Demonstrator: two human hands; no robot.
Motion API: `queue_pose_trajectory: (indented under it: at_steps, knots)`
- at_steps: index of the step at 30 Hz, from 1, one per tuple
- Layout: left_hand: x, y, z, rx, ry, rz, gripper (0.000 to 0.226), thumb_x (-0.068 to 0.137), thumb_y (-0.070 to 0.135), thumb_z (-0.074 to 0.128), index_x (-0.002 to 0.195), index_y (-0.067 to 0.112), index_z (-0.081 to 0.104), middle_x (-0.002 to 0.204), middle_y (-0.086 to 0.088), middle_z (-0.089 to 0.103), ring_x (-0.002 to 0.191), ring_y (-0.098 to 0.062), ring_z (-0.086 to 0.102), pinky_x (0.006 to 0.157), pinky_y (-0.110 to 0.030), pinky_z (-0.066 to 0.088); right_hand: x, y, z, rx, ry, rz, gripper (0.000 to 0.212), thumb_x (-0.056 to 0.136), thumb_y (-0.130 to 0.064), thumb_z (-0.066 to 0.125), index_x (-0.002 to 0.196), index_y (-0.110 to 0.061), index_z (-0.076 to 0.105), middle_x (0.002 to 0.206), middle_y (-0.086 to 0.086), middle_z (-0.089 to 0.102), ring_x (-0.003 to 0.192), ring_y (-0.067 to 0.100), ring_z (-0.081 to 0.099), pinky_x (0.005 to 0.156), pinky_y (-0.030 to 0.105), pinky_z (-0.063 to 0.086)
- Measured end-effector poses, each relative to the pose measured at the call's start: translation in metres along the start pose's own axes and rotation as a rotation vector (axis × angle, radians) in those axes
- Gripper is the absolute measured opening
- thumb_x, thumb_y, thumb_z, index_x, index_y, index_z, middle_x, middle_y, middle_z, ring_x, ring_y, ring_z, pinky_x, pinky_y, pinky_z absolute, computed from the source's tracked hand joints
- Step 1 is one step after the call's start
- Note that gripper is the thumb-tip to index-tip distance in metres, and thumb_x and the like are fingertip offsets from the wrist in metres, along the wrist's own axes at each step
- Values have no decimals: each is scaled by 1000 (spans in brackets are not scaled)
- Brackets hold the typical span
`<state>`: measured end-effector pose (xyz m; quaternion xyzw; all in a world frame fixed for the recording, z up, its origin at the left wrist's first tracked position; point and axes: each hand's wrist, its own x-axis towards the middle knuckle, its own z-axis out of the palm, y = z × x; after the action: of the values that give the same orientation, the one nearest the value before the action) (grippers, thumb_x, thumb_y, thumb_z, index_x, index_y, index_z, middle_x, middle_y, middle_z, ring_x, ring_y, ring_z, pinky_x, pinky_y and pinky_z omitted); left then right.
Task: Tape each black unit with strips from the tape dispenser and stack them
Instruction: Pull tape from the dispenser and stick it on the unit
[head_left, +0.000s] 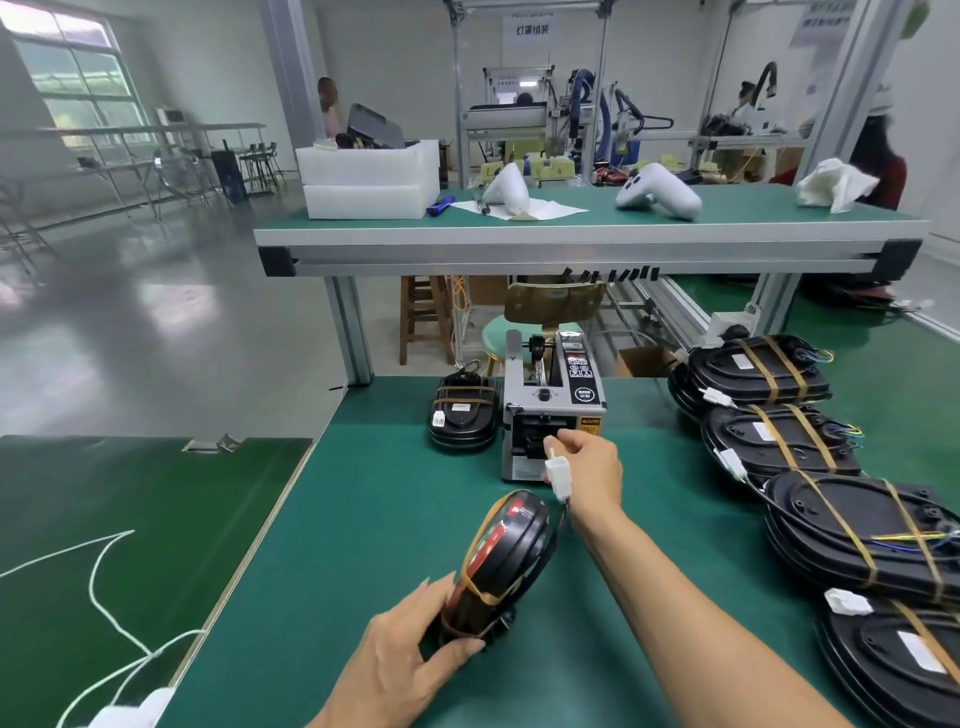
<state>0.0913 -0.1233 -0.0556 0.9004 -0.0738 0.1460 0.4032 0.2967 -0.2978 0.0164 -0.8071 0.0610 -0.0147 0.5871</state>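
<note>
My left hand (402, 657) grips a black oval unit (501, 556) that stands on its edge on the green table, with tan tape bands around it. Its white connector (560, 475) hangs on a black cable in front of my right hand. My right hand (592, 457) reaches into the outlet of the grey tape dispenser (550, 400), with fingers pinched there; a strip is too small to make out. A short stack of taped black units (462, 418) lies left of the dispenser.
Several taped black units (857, 525) with white connectors are piled along the table's right side. A white cord (104, 597) lies on the lower green table at left. A raised bench (587, 228) with white housings and foam blocks stands behind.
</note>
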Motion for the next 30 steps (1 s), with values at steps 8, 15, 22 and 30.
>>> queue_pose_trajectory:
  at_steps: [8,15,22,30]
  knots:
    - [2,0,-1,-14,5,-3,55,99,45,74,148,23,60,133,22,68,123,-6,67,113,-59,49,13,-4,13,83,85,120,22,88,-12,62,79,6,72,86,26,73,91,44,73,69,37,55]
    - [2,-3,1,1,3,10,53,101,48,70,147,24,60,136,24,67,127,-3,65,124,-58,37,24,-7,23,312,135,311,22,82,-6,69,62,-15,70,67,3,73,77,29,76,81,43,63]
    - [2,-6,1,-17,-12,10,52,101,48,70,146,25,61,134,23,68,127,-4,65,125,-58,34,33,-6,29,457,158,444,9,79,-5,73,71,-6,69,42,-5,63,45,10,65,58,31,52]
    - [2,-8,3,-1,-31,5,48,101,45,71,145,30,60,134,19,68,117,-13,68,128,-53,31,29,-7,27,506,126,427,20,80,-2,72,64,-6,61,53,4,66,48,17,59,46,28,44]
